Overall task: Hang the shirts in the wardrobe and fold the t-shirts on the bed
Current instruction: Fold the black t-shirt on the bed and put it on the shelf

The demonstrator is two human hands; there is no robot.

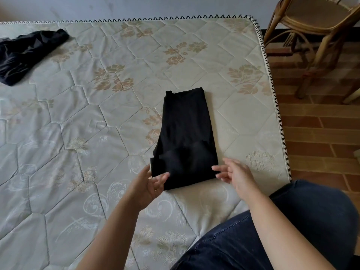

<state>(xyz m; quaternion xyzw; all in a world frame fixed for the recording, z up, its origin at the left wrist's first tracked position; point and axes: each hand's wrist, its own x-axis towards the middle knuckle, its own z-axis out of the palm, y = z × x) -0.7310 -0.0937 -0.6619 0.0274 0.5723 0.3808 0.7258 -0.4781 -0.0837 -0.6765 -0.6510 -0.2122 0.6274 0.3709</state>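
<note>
Left hand [150, 184] open, fingers relaxed, tips at the near left corner of the folded black t-shirt [187, 137]. Right hand [235, 174] open too, fingers loosely spread at the near right corner. Neither grips the cloth; whether the fingertips touch it cannot be told.

T-shirt lies flat on the bed [97, 133] as a long narrow strip, running away from both hands.

Far beyond the left hand and off to its left: a second black garment [25, 53], crumpled, cut off by the frame edge, kind not readable. Beyond the right hand, past the mattress edge: a rattan chair [315, 22] on the brick-patterned floor [321, 129], its top cropped. Just behind the right forearm: the person's knee [292, 230] in dark jeans, covering the near bed corner.
</note>
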